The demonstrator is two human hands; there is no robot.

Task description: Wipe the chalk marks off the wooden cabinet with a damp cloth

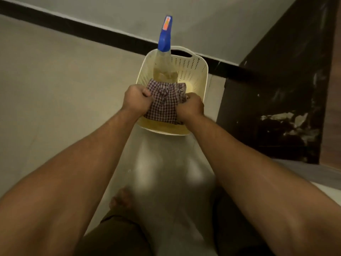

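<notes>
A red-and-white checked cloth (163,103) is stretched over a cream perforated basket (191,71) on the floor. My left hand (136,99) grips the cloth's left edge and my right hand (191,108) grips its right edge, both fists closed on the fabric. A spray bottle (164,39) with a blue head stands upright in the basket just behind the cloth. The dark wooden cabinet (276,100) stands to the right, with white chalk smears (287,119) on its side.
A pale tiled floor (55,89) spreads to the left, meeting a wall with a black skirting strip (92,32). My bare foot (121,200) and dark shorts (114,237) show at the bottom. The basket sits close to the cabinet's corner.
</notes>
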